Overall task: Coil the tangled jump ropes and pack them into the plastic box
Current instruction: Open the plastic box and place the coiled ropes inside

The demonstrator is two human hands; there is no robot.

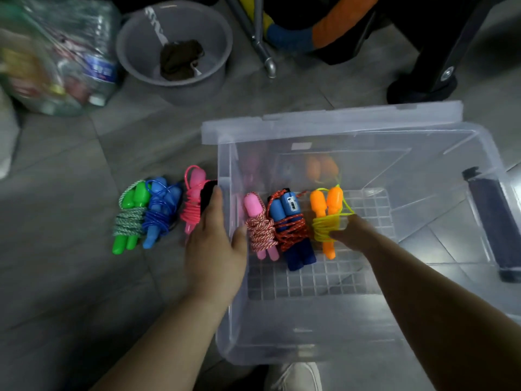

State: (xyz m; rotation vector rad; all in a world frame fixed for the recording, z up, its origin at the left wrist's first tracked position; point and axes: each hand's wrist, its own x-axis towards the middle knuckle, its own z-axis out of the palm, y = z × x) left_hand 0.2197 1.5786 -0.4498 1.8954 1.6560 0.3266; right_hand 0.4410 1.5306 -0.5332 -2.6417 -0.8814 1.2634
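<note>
Your white shoe [293,376] sits just below the plastic box [282,348]. Your left hand [214,246] clamps the box's left wall, thumb inside. Your right hand [352,232] pinches the orange-handled jump rope [327,204] by its yellow wraps, down on the box floor. It looks light and springy — hold the wrapped middle, not the slick handles — or the coil may loosen.

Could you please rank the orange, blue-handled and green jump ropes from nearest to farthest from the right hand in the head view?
1. Orange rope, in the box, held by the right hand.
2. Blue-handled rope, just left of it.
3. Green rope, far left on the floor.
</note>
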